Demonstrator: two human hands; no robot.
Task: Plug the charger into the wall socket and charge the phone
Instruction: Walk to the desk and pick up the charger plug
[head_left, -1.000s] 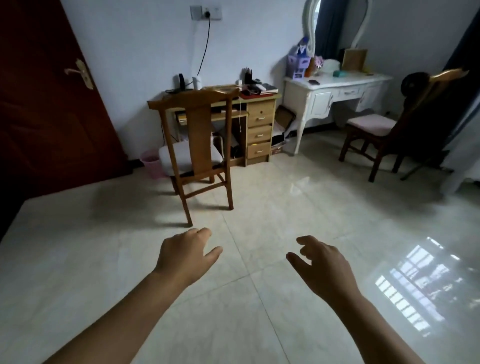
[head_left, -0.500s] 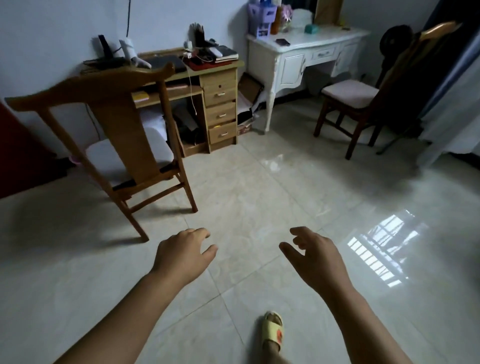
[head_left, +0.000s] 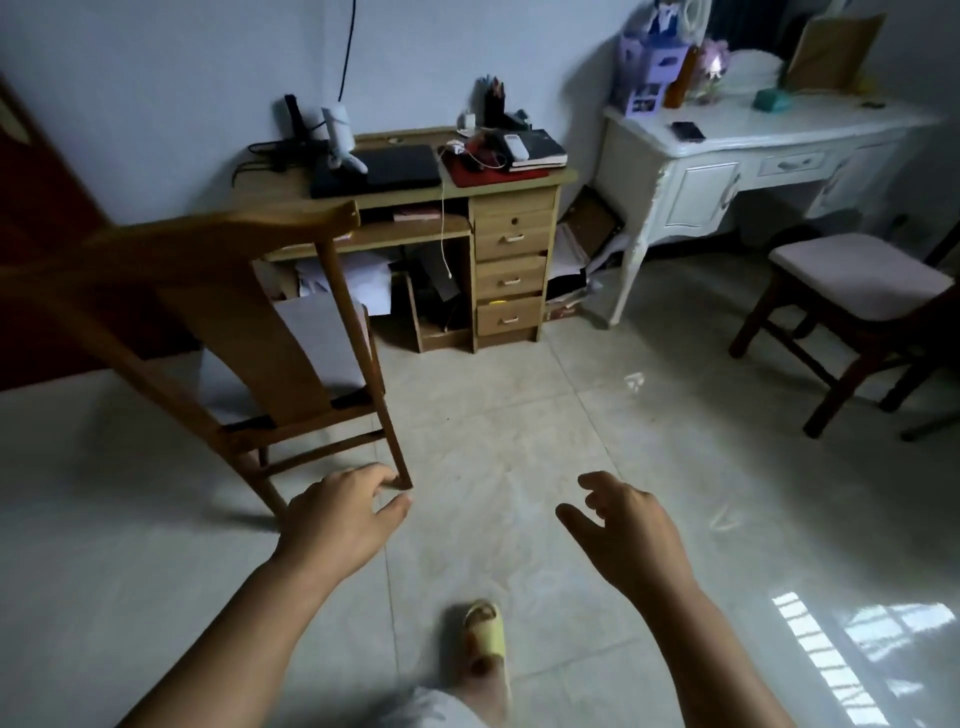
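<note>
My left hand (head_left: 343, 519) and my right hand (head_left: 621, 525) hang in front of me above the tiled floor, fingers loosely curled and apart, nothing in either. Ahead stands a wooden desk (head_left: 519, 179). A white charger block (head_left: 469, 120) sits at its back, and a white cable (head_left: 444, 228) runs from the desktop down over the front edge. A dark phone (head_left: 688, 131) lies on the white dressing table (head_left: 727, 150) to the right. A black cord (head_left: 347, 47) climbs the wall out of view; the wall socket is above the frame.
A wooden chair (head_left: 234, 291) stands close at my left, its leg beside my left hand. A cushioned dark chair (head_left: 857, 296) is at the right. A laptop (head_left: 379, 169), books and a pen holder crowd the desk. My foot in a yellow slipper (head_left: 485, 636) is below.
I have walked toward the desk; chair and desk are much nearer and the wall socket has left the top of the frame. My hands keep the same loose pose. A slippered foot has appeared.
</note>
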